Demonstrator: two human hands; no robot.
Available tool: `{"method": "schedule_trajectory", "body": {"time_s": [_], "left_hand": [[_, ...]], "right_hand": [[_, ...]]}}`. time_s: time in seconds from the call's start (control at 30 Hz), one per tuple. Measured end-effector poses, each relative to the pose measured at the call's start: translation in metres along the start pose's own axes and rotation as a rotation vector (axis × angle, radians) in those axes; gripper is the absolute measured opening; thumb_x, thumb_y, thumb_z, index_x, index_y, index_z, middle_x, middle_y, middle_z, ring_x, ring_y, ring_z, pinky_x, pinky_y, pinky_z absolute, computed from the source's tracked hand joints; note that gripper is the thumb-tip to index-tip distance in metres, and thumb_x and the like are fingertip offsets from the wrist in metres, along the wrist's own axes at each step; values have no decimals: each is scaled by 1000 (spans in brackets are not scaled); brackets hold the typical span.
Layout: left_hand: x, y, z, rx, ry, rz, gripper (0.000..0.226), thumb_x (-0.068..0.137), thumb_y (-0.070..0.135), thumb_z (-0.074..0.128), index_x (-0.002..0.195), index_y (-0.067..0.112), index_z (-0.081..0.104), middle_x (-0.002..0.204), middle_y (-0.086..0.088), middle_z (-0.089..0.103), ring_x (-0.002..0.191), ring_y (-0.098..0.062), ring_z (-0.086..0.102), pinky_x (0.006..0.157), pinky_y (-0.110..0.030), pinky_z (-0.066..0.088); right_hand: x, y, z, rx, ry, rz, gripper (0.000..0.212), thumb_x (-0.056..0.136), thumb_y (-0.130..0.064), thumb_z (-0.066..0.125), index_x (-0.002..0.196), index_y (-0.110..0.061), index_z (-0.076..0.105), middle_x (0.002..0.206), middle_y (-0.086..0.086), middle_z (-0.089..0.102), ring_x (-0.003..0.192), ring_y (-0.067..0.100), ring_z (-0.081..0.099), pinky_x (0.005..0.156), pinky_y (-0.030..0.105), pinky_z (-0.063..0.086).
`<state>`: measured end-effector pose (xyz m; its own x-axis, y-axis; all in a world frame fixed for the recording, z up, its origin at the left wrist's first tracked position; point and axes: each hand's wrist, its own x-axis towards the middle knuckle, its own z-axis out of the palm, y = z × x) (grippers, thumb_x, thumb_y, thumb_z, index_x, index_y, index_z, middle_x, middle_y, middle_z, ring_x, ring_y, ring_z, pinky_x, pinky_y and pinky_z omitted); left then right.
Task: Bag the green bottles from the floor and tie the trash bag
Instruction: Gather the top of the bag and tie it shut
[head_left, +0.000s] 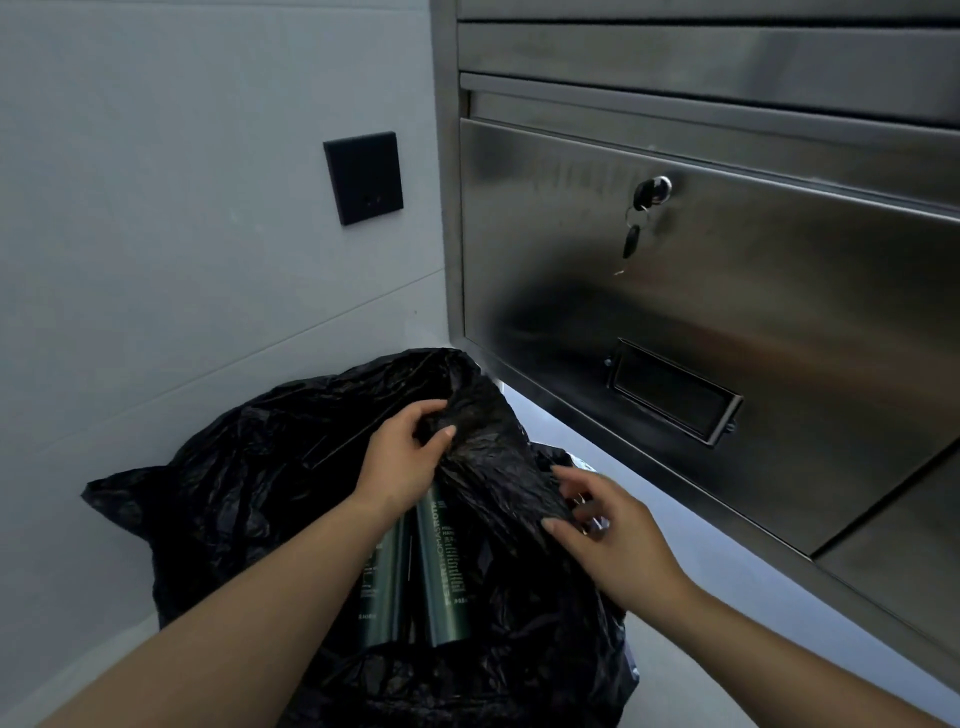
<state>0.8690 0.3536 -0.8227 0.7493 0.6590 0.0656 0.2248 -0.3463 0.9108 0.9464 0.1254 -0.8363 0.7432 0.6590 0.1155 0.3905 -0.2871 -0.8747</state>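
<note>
A black trash bag (249, 467) sits crumpled on the floor against the wall. Two green bottles lie side by side inside its mouth, one (447, 561) with pale lettering, the other (382, 587) partly under my left forearm. My left hand (402, 452) pinches a fold of the bag's upper rim. My right hand (608, 525) rests on the same flap lower down, fingers spread and touching the plastic, over something shiny I cannot identify.
A stainless steel cabinet (727, 291) stands close on the right, a key (631, 241) hanging from its lock and a label holder (672, 389) below. A black wall plate (363, 176) is on the pale tiled wall. Pale floor shows under the cabinet.
</note>
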Motion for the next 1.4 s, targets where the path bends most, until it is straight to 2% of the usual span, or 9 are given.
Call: {"method": "schedule_trajectory", "body": {"time_s": [0.07,0.17,0.4,0.63,0.8,0.9,1.0,1.13,1.4], "left_hand": [[-3,0,-14,66,26,42,25,85,22,67,108,29,64,90,3,71,59,-5,65,57,-15,51],[-12,-1,-40,163,31,70,26,82,23,69,105,35,65,87,-11,71,61,-23,61,67,-38,58],[-28,-11,-92,220,96,12,42,80,22,72,120,30,60,88,13,59,65,-15,67,70,-33,59],[-30,-20,-107,91,33,-101,17,83,20,69,99,22,69,88,-7,65,67,-12,66,59,-22,55],[-33,-6,-101,-4,-73,-2,17,82,15,70,87,30,69,74,3,64,57,-3,62,58,-19,54],[-34,0,-104,-17,-59,34,15,81,16,71,89,28,70,79,-1,66,60,-6,63,59,-21,55],[-38,0,-114,-65,-49,38,16,81,13,70,83,29,71,76,-1,67,61,-3,63,56,-18,52],[-41,-6,-123,-145,-27,-21,22,82,10,69,73,29,72,70,0,70,63,-3,65,57,-16,52],[-25,0,-100,-409,22,-144,15,83,8,67,76,20,72,71,2,72,68,-3,68,57,-13,51]], "right_hand": [[14,-8,4,-14,41,-25,44,77,-28,74,117,-36,58,106,-18,55,87,-2,55,70,14,48],[39,-28,21,24,39,-82,46,77,-35,73,120,-33,56,116,-19,53,97,-5,54,74,13,47],[71,-66,90,-56,-253,-162,82,70,-61,66,141,-33,36,147,-13,34,133,1,32,109,25,31],[62,-67,111,-186,-397,-215,102,65,-64,70,148,-35,17,155,-18,14,136,-8,14,108,15,15],[64,-77,106,-161,-346,-245,106,63,-59,75,148,-34,17,144,-32,11,129,-21,8,100,2,10],[65,-80,115,-145,-354,-276,101,66,-52,77,147,-32,21,140,-27,20,124,-27,10,96,-6,8],[66,-83,123,-202,-380,-289,91,67,-55,74,144,-34,30,127,-24,39,123,-4,32,101,11,24],[68,-85,130,-235,-289,-378,37,73,-43,75,102,-21,68,89,-25,49,91,8,48,82,20,37],[73,-94,92,-9,-224,-218,11,79,-31,71,77,-33,60,72,-19,67,69,-1,61,70,19,47]]}}
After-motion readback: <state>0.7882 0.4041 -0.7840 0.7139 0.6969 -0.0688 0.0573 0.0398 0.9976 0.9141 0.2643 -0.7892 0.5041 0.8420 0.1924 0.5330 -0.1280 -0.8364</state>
